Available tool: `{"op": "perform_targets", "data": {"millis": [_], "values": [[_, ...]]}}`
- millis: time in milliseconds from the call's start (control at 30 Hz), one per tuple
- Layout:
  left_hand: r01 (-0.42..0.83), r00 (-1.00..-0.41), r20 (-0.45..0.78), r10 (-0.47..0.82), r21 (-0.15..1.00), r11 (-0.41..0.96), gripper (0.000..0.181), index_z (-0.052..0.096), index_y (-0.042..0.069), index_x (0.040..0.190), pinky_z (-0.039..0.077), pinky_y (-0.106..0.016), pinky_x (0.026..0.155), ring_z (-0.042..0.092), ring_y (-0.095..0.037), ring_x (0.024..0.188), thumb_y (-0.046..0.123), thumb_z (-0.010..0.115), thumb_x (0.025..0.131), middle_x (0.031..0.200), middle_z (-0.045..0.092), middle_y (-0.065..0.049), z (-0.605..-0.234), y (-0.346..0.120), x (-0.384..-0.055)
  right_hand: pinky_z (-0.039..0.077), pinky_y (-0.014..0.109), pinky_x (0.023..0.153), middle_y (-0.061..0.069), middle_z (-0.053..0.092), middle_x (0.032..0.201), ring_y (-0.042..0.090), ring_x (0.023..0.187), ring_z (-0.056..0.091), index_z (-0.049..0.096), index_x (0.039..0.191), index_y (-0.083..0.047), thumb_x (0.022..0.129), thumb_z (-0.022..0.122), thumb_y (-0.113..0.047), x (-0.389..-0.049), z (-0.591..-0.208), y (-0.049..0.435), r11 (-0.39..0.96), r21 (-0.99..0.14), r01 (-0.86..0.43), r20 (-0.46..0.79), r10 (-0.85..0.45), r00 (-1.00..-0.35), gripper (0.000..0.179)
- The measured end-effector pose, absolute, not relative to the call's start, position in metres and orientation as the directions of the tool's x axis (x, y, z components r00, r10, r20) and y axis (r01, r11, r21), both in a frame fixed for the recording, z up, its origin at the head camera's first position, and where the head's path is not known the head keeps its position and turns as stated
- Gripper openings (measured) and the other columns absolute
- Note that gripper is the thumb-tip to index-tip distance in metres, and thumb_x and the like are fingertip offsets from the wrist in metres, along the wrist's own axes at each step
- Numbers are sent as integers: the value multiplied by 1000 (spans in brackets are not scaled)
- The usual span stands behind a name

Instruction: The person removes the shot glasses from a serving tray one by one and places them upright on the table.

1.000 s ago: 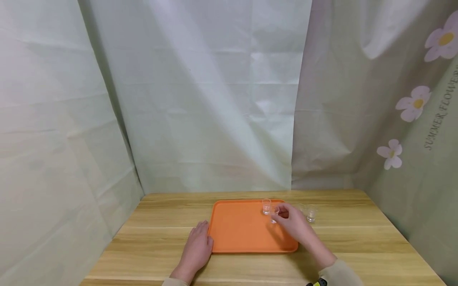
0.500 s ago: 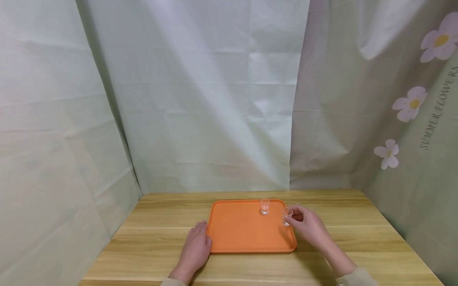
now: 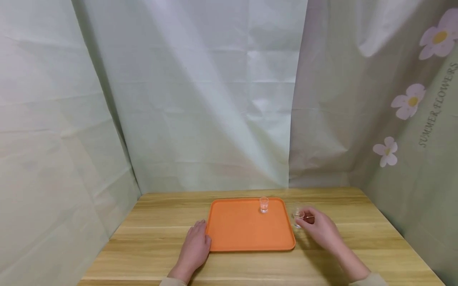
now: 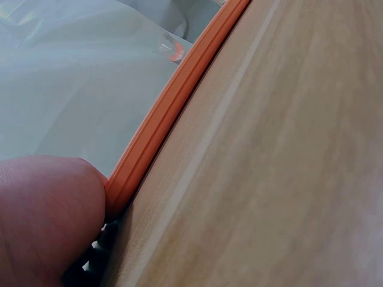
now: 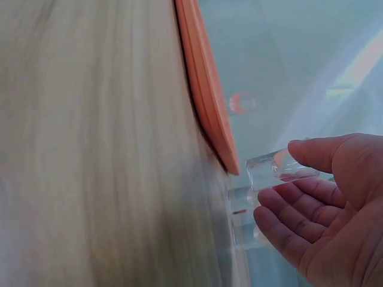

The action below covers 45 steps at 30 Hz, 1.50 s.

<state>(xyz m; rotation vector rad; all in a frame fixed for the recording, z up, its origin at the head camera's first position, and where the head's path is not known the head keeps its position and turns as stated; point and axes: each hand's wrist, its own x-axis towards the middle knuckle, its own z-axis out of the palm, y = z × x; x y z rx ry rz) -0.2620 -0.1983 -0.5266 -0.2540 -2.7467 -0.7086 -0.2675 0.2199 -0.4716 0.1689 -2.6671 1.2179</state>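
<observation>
An orange tray [image 3: 248, 230] lies on the wooden table, and one small clear shot glass [image 3: 264, 205] stands near its back right corner. My left hand [image 3: 195, 246] rests at the tray's left edge; in the left wrist view the thumb [image 4: 54, 209] touches the tray's rim [image 4: 155, 128]. Just right of the tray, my right hand [image 3: 322, 230] holds another clear shot glass [image 3: 298, 219] between thumb and fingers. The right wrist view has this held glass [image 5: 261, 171] upright, with more clear glasses [image 5: 241, 230] partly hidden behind the fingers.
The wooden table [image 3: 154, 230] extends around the tray. Pale curtains [image 3: 214, 99] enclose it at the back and sides, the right one [image 3: 429, 178] printed with flowers and lettering.
My right hand has moved right with the shot glass, from above the tray to beyond its right edge. The left hand and the other glass on the tray stay put.
</observation>
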Motion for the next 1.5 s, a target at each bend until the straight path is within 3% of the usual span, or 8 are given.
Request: {"op": "perform_targets", "data": {"millis": [133,733,1033,1500], "values": [[241,-940,327,94,445,863,48,58,-18,146,33,-66,128,49,-52,149,3,59,103,155,56,-35,-526,-198,-262,60,38,86,1,77,109,21,102,77,73,116,-8,101,83,-28,-268,-473,224,673,-719,-172,225,-9,-974,27],[247,-937,336,96,441,863,46,59,-18,144,35,-66,127,49,-53,148,3,59,103,153,57,-35,-527,-199,-262,62,45,88,1,77,104,22,99,76,72,111,-7,99,85,-23,-275,-487,229,696,-698,-169,219,-17,-976,24],[300,-903,418,103,438,848,44,61,-20,138,40,-71,119,54,-56,142,3,59,100,147,61,-37,-534,-198,-262,62,48,90,1,77,105,23,101,77,71,110,-8,99,85,-22,-274,-488,231,694,-704,-151,206,-4,-979,23],[240,-939,330,93,440,865,47,58,-19,144,35,-66,127,49,-53,148,4,60,103,153,57,-35,-527,-197,-261,62,51,93,4,77,104,27,102,77,70,109,-7,99,84,-21,-275,-490,231,688,-707,-163,212,-14,-977,22]]}}
